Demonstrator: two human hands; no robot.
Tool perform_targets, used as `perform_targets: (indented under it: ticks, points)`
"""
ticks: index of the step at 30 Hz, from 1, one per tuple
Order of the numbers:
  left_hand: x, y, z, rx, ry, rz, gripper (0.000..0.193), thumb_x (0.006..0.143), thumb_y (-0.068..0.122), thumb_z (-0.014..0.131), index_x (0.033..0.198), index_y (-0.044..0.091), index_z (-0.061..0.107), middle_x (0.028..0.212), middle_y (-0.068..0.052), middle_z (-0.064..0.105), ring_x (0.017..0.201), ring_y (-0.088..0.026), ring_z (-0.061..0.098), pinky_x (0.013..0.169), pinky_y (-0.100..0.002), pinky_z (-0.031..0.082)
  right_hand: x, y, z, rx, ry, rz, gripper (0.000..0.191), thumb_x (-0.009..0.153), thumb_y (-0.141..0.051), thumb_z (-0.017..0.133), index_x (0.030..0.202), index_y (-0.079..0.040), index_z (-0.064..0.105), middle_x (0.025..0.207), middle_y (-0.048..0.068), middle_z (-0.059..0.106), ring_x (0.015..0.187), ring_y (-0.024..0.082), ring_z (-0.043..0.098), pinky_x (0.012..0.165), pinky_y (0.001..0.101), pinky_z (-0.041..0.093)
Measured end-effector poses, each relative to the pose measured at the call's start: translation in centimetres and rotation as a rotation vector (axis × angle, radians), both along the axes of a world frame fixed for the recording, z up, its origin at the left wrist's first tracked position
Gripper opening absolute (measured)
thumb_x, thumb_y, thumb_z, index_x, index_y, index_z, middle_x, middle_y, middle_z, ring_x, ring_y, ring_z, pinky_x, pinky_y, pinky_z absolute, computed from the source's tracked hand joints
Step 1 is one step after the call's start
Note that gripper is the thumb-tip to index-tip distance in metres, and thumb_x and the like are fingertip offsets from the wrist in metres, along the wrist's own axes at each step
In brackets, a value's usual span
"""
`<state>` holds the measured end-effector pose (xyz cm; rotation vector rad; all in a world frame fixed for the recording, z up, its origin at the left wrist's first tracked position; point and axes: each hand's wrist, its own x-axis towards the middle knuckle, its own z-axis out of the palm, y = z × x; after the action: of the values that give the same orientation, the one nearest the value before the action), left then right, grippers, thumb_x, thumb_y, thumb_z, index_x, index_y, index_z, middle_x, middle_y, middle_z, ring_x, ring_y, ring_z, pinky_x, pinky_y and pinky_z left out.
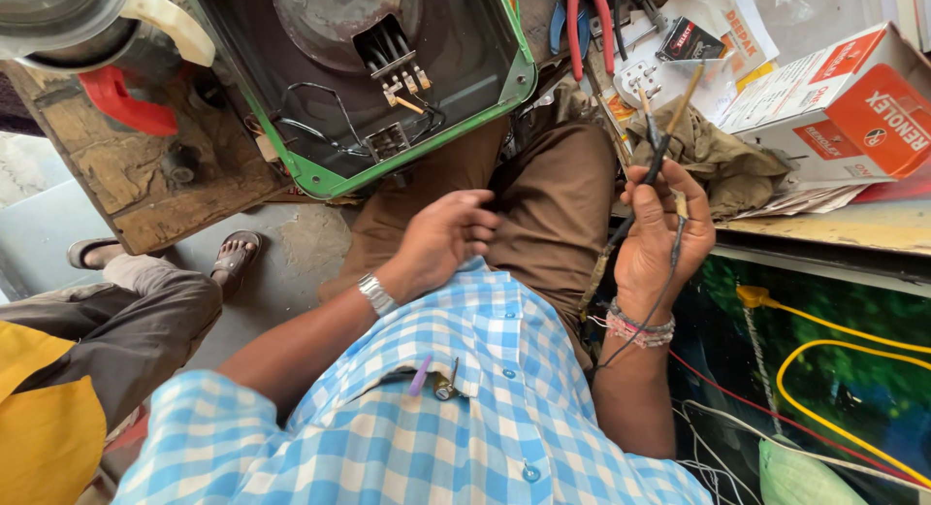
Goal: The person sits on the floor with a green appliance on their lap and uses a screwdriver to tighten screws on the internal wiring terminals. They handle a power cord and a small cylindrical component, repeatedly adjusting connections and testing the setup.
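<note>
The right hand is holding a bundle of thin wires upright, fingers curled closed around their dark sleeves so that the bared, tan-coloured ends are sticking up above the fist; the wires are trailing down past the beaded wristband. The left hand is hovering over the lap, fingers loosely bent and holding nothing. By my reading, the person is sorting or preparing wire ends for the opened green-rimmed appliance, which is lying upside down on the wooden worktop with its terminal block exposed. The next move likely calls for the free hand picking out one lead and guiding it to a terminal.
</note>
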<state>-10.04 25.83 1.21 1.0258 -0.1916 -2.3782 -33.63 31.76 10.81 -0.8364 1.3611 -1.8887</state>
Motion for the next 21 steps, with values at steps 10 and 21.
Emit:
perform_targets:
  ticks: [10,21]
  points:
    - [-10.4,-0.2,6.8,-0.994,0.001,-0.257,0.040,0.098,0.011,0.071,0.133,-0.004,0.060,0.111,-0.006,0.072,0.098,-0.009,0.066,0.085,-0.026,0.058,1.1,0.6,0.0,0.124,0.128,-0.004,0.034,0.101,-0.007,0.073,0.132,0.004,0.064,0.121,0.017,0.073,0.112,0.019,0.070,0.100,0.0277,0.056]
    - [-11.3,-2.1,1.8,-0.820,-0.223,-0.283,0.024,0.105,0.024,0.059,0.099,0.002,0.067,0.072,0.001,0.066,0.057,-0.001,0.049,0.050,-0.022,0.040,-10.7,-2.2,-7.1,0.044,0.061,-0.289,0.035,0.101,-0.018,0.070,0.128,0.005,0.069,0.103,0.009,0.074,0.088,0.012,0.066,0.075,0.0242,0.054]
